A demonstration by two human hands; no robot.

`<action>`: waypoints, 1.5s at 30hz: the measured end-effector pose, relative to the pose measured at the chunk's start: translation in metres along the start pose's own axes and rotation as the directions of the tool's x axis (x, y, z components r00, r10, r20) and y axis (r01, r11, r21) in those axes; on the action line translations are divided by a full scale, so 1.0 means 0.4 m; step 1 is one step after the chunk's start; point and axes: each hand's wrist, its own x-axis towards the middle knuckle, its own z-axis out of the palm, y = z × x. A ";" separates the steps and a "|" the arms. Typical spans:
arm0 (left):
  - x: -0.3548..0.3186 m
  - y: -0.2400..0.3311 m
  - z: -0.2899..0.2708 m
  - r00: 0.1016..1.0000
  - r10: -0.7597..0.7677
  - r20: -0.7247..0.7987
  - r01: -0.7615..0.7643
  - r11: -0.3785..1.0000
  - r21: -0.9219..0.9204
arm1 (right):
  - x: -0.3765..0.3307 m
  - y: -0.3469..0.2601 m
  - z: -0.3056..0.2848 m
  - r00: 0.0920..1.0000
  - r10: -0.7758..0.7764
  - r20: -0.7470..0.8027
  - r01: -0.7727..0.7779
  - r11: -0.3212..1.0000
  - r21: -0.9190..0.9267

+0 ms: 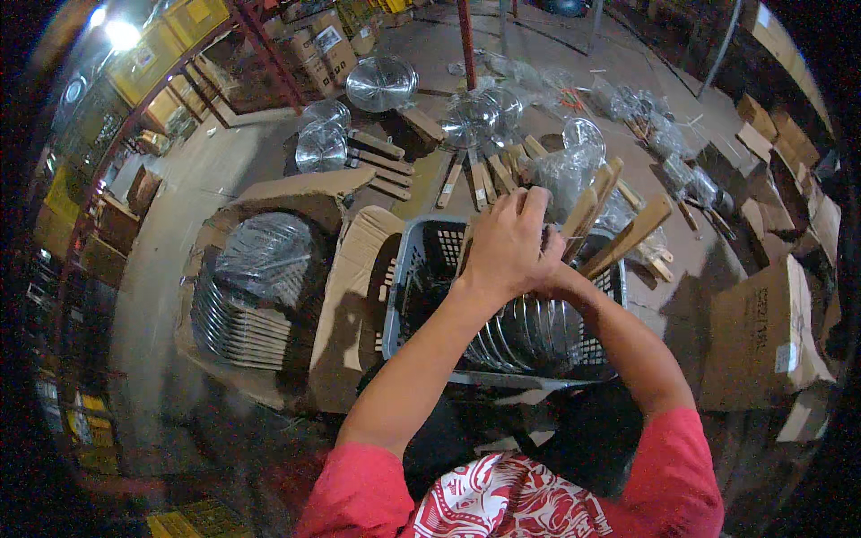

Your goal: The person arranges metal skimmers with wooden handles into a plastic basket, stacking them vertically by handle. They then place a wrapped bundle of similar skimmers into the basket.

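Note:
My left hand (513,235) is over the middle of a grey plastic basket (392,314), its fingers bent and pressed together. What lies inside its grip is hidden. My right hand (558,280) meets it from the right; most of its fingers are behind the left hand. Inside the basket stand several round, shiny metal utensils (529,332) in a row, their curved rims below my wrists. Flat wooden handles (632,235) rise from the basket's right side, close to my right hand. Thin clear plastic wrap (567,175) bunches just beyond my fingers.
Left of the basket, an open cardboard box (354,287) holds a stack of similar utensils (251,309) with plastic over it. More round metal utensils (381,82) with wooden handles lie across the floor ahead. At right stands another cardboard box (749,332); a red post (466,45) rises at the back.

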 end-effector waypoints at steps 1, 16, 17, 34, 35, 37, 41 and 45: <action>-0.002 0.001 -0.002 1.000 -0.005 0.015 0.005 1.000 -0.026 | -0.034 -0.015 -0.024 0.997 0.046 -0.063 -0.042 0.997 0.066; -0.020 -0.076 -0.049 0.935 -0.114 0.336 0.045 0.977 0.207 | -0.120 -0.147 -0.189 0.854 0.520 0.004 -0.459 0.751 0.475; -0.020 -0.088 -0.054 0.918 -0.117 0.380 -0.017 0.943 0.331 | -0.123 -0.149 -0.191 0.829 0.559 -0.022 -0.483 0.735 0.476; -0.029 -0.055 -0.007 0.973 0.030 0.228 -0.033 0.999 0.011 | -0.151 -0.082 -0.203 0.464 0.886 -0.005 -0.705 0.373 0.603; -0.032 -0.042 0.006 0.972 0.041 0.232 -0.042 0.999 -0.001 | -0.146 -0.089 -0.194 0.460 0.887 -0.044 -0.673 0.380 0.634; -0.040 -0.019 0.028 0.963 0.083 0.255 -0.086 0.996 0.002 | -0.138 -0.104 -0.186 0.470 0.880 -0.062 -0.591 0.366 0.719; -0.044 0.011 0.057 0.949 0.195 0.246 -0.197 0.980 -0.020 | -0.135 -0.122 -0.184 0.465 0.872 0.155 -0.500 0.114 0.859; -0.038 0.021 0.076 0.953 0.220 0.206 -0.212 0.975 -0.058 | -0.137 -0.107 -0.137 0.626 0.779 0.048 -0.340 0.217 0.915</action>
